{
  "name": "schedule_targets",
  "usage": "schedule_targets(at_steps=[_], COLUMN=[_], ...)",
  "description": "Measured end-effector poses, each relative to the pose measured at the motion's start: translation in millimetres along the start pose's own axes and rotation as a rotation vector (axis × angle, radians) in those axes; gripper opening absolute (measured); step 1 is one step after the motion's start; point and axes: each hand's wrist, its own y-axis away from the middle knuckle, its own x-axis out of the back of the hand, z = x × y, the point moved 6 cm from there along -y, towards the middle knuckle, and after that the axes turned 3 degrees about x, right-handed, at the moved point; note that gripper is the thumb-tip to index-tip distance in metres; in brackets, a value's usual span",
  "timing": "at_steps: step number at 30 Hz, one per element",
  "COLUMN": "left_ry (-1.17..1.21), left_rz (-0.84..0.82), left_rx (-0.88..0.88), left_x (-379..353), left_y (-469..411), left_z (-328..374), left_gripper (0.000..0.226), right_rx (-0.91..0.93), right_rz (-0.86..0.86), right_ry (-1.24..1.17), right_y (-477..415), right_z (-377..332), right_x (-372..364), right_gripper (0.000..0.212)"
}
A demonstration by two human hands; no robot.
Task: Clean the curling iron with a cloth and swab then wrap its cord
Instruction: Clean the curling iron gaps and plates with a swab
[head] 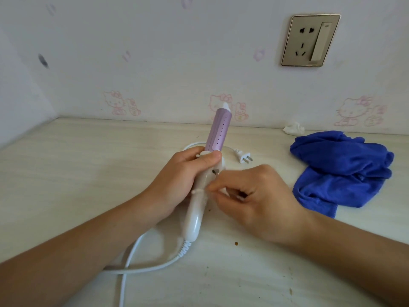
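Left hand [177, 180] wrapped around the white handle of the curling iron [205, 178], thumb pressed just below the purple barrel, holding it tilted up and away toward the upper middle of the frame. Right hand [254, 196] pinched shut on a thin swab [199, 192], tip lying across the handle a bit below the little dark switch. Hard to tell exactly where the tip touches, too small and pale against the white plastic.

Looks like the swab stage, working the seams and the switch area. Tips for doing it right:

- Keep that left grip firm so the iron doesn't roll while poking at it.
- Short light strokes along the groove, not hard jabs, or the stick probably bends.
- Rotate the handle with the left hand instead of twisting the right wrist around.
- Roll the swab to a fresh side once it greys up.

Moving outward: cord [141, 258] trailing loose from the bottom of the handle, looping across the lower middle of the desk [77, 173], then behind the hands to the plug [243, 157] lying flat just right of the barrel. Unplugged, good, wall socket [309, 41] at upper right has nothing in it. Blue cloth [340, 169] bunched at the right edge, well apart from the hands. Small crumpled tissue [293, 128] behind it by the wall. Cord not wrapped yet, so that bit is left.
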Motion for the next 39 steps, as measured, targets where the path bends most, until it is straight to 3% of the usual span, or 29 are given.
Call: schedule_targets(at_steps=[3, 8, 13, 19, 24, 31, 36, 39], left_ry=[0.037, 0.050, 0.064, 0.091, 0.085, 0.131, 0.127, 0.181], left_rz=[-0.009, 0.043, -0.004, 0.030, 0.023, 0.048, 0.055, 0.054], left_rx=[0.020, 0.028, 0.008, -0.008, -0.012, -0.022, 0.014, 0.003], left_x=[-0.9, 4.5, 0.6, 2.9, 5.3, 8.1, 8.6, 8.2], left_y=[0.7, -4.9, -1.1, -3.2, -1.4, -5.7, -6.3, -7.9], left_z=[0.0, -1.8, -6.0, -4.8, -6.3, -7.9, -14.8, -13.4], left_gripper=[0.026, 0.027, 0.028, 0.027, 0.030, 0.031, 0.041, 0.046], right_rx=[0.044, -0.079, 0.024, -0.077, 0.037, -0.062, 0.038, 0.004], right_rz=[-0.096, 0.080, -0.173, 0.021, -0.230, -0.039, -0.250, -0.158], right_ry=[-0.011, -0.015, -0.037, -0.022, -0.067, -0.040, -0.079, -0.056], right_y=[3.2, -7.3, 4.2, -9.3, 9.8, -6.4, 8.7, -1.6], right_z=[-8.9, 13.3, -5.2, 12.3, -10.3, 10.6, -8.4, 0.4], right_x=[-7.8, 11.5, -6.9, 10.9, -9.8, 4.8, -10.3, -3.2], right_gripper=[0.013, 0.011, 0.013, 0.012, 0.013, 0.013, 0.011, 0.011])
